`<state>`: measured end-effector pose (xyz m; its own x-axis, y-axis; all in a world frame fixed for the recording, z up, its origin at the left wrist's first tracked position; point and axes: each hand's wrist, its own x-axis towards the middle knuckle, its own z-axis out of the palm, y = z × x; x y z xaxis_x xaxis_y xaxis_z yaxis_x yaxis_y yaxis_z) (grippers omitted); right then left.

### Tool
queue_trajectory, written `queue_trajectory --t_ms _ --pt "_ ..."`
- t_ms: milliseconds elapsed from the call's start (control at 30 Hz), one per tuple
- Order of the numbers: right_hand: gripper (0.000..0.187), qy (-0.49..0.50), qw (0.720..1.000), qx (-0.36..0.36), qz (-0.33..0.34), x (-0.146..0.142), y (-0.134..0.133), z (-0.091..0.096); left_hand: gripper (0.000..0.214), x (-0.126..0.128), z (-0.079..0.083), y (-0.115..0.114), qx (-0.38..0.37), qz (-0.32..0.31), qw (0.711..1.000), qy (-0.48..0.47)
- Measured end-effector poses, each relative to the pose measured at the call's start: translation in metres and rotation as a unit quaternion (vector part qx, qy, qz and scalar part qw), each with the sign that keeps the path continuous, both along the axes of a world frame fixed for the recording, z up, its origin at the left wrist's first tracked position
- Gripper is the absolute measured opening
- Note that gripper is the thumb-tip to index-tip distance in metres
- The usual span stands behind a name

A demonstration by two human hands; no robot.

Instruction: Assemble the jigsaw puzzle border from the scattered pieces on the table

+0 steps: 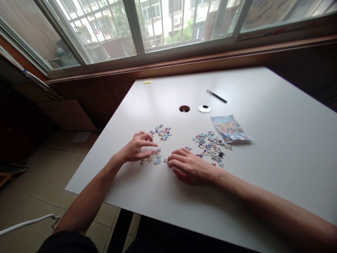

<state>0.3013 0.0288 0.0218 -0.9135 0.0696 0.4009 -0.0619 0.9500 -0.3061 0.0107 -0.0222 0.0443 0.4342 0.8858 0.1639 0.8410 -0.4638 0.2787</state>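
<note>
My left hand (pixel 138 146) hovers low over a loose group of small puzzle pieces (pixel 157 157), its fingers bent and apart. I see nothing held between its thumb and forefinger. Beyond it lies another cluster of colourful jigsaw pieces (pixel 164 133), some seemingly joined. My right hand (pixel 188 165) rests on the white table (pixel 163 191) with fingers curled close together. At its fingertips sits a puzzle piece (pixel 165 160), partly covered by them. Behind this hand spreads a larger pile of puzzle pieces (pixel 210 146).
A creased picture sheet (pixel 230 128) lies beside the larger pile. Farther back are a black pen (pixel 216 96), a round cable hole (pixel 184 109) and its silver cover (pixel 204 108). A yellow note (pixel 147 81) sticks at the far edge, below the barred window (pixel 181 24).
</note>
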Motion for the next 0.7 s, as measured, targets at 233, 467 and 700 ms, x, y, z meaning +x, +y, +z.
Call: queue_trajectory --t_ms 233,467,700 --pt "0.019 0.005 1.0 -0.005 0.007 0.0 0.001 -0.002 0.029 -0.013 0.006 -0.001 -0.031 -0.022 0.999 -0.038" --pt "0.019 0.007 1.0 -0.011 0.011 0.001 0.002 -0.004 0.034 -0.031 0.001 0.002 0.041 0.078 0.996 -0.028" --pt "0.019 -0.002 1.0 0.011 0.007 0.005 0.003 -0.004 0.039 -0.028 0.007 0.002 -0.037 0.0 0.998 -0.041"
